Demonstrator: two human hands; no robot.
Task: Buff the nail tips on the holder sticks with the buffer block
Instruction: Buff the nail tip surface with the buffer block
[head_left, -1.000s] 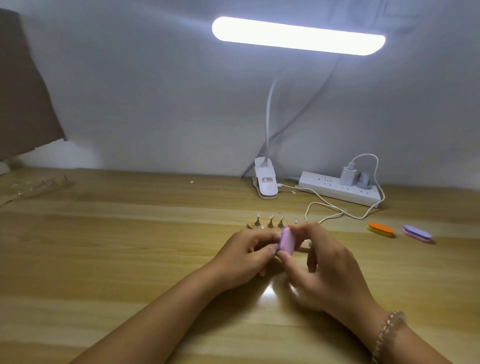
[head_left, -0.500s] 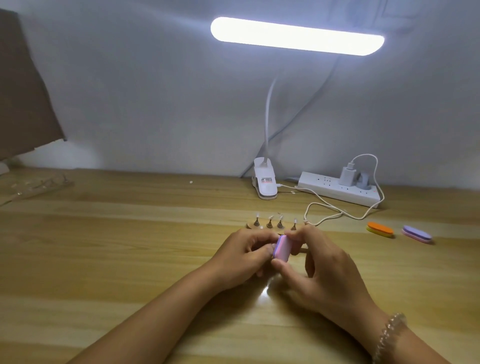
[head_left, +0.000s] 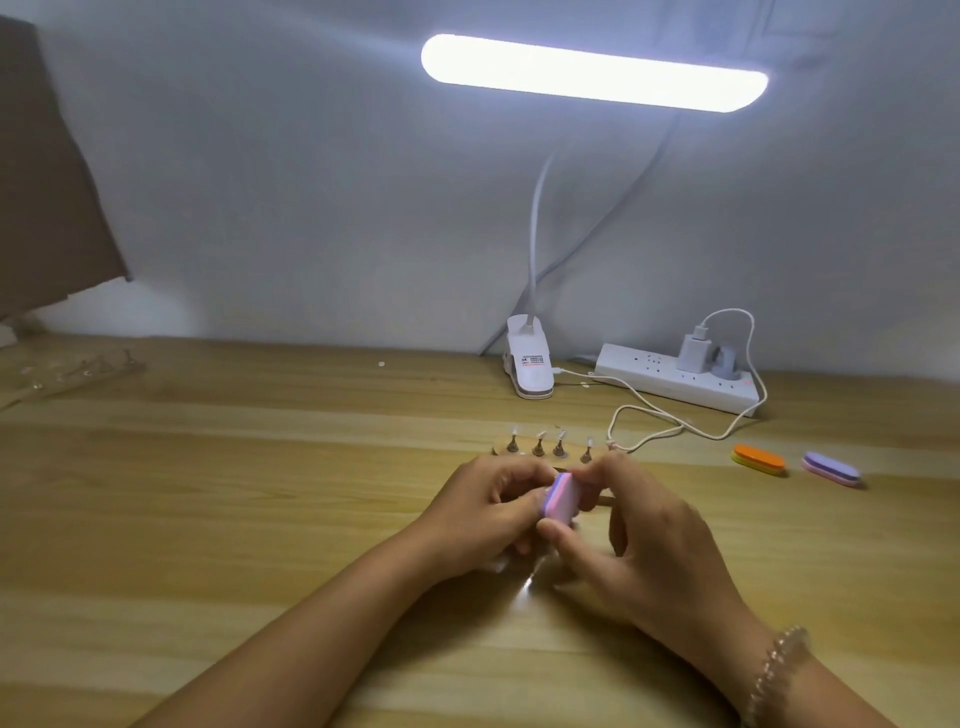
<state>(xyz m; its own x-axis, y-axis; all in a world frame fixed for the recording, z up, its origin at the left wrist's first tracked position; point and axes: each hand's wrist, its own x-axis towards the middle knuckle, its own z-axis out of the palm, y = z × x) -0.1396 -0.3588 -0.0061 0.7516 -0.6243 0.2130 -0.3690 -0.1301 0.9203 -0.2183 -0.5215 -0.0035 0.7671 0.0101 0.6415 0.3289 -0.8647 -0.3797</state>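
- The wooden table (head_left: 218, 499) fills the lower half of the frame.
- A lit clip lamp (head_left: 592, 73) glows at upper centre.
- The right hand (head_left: 654, 540), at lower centre, pinches the buffer block between the thumb below and a curled finger on top.
- The left hand (head_left: 483, 512), just left of it, has its fingers curled, with the tips against the block's left edge; whatever it holds is hidden.
- A power strip (head_left: 675, 384) lies at right of centre.
- The holder sticks (head_left: 559, 448) stand in a row just above both hands, clear nail tips on top.
- The buffer block (head_left: 560, 497), pink and purple, stands on edge between the two hands.
- An orange buffer (head_left: 758, 460) and a purple buffer (head_left: 831, 469) lie at right, well apart from the hands.
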